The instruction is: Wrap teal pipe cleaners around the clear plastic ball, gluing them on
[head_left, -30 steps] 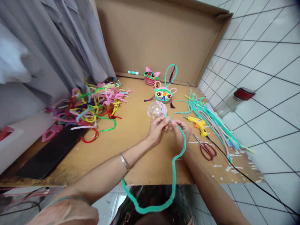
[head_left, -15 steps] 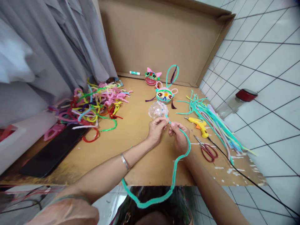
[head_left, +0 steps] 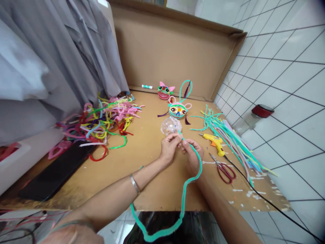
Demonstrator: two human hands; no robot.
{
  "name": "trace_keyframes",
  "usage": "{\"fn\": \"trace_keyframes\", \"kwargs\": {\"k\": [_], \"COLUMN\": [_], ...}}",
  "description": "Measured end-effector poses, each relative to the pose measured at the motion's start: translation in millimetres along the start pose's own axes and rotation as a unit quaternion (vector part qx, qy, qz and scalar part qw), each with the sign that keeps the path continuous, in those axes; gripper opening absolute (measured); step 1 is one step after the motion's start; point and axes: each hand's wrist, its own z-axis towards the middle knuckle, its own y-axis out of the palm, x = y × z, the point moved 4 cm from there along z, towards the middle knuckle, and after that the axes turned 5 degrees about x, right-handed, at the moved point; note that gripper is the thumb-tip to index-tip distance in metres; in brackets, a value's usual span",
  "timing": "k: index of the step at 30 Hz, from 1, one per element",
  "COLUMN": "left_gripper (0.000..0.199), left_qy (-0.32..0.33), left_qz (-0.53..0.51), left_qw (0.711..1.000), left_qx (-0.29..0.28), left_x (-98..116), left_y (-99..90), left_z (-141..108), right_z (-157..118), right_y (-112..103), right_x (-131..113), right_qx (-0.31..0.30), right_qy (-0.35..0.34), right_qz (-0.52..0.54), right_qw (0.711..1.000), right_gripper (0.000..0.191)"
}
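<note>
A long teal pipe cleaner (head_left: 183, 200) runs between my two hands near its upper end, and its rest loops down past the table's front edge and under my left forearm. My left hand (head_left: 170, 146) pinches it close to the tip. Just to the right, my right hand (head_left: 193, 153) grips it between thumb and fingers. Right beyond my fingertips lies a clear plastic ball (head_left: 170, 126) with small coloured specks. Behind that ball is a decorated animal head (head_left: 177, 110) with pink ears, purple tassels and a teal loop.
A second animal head (head_left: 164, 91) and a glue stick (head_left: 147, 87) are at the back. Tangled pipe cleaners (head_left: 111, 115) and a black phone-like slab (head_left: 56, 173) lie left. On the right are a yellow glue gun (head_left: 215, 143), scissors (head_left: 224, 172), straight pipe cleaners (head_left: 236, 142) and a red-lidded jar (head_left: 254, 117).
The view has tilted up slightly, so everything on the table sits lower in the picture. Both hands keep their pinch on the pipe cleaner, whose hanging loop has shifted a little.
</note>
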Motion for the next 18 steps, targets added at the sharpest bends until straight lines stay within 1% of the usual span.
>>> {"fn": "trace_keyframes", "kwargs": {"k": [2, 6, 8, 10, 13, 18], "left_gripper": [0.032, 0.036, 0.035, 0.033, 0.03, 0.03], "left_qy": [-0.012, -0.031, -0.034, -0.029, -0.006, 0.007], "left_qz": [-0.01, -0.024, -0.02, -0.013, -0.003, -0.005], "left_qw": [1.0, 0.999, 0.999, 0.999, 1.0, 1.0], "left_qx": [-0.017, -0.03, -0.034, -0.028, -0.004, 0.024], "left_x": [-1.6, -5.2, -5.8, -4.9, -1.9, -0.3], "left_y": [0.5, 0.5, 1.0, 1.1, 0.1, -1.6], "left_z": [-0.9, -1.8, -1.8, -1.5, -0.9, 0.2], "right_z": [1.3, 2.8, 3.3, 3.5, 2.9, -5.1], "right_y": [-0.2, -0.3, -0.4, -0.4, -0.8, 3.7], "right_x": [0.1, 1.8, 3.8, 4.9, 2.2, -8.9], "right_qx": [-0.006, -0.047, -0.072, -0.09, -0.081, -0.02], "right_qy": [0.019, 0.069, 0.097, 0.107, 0.075, -0.011], "right_qz": [0.015, 0.038, 0.051, 0.061, 0.048, 0.013], "right_qw": [1.0, 0.996, 0.991, 0.988, 0.993, 1.0], "right_gripper": [0.025, 0.027, 0.027, 0.028, 0.029, 0.023]}}
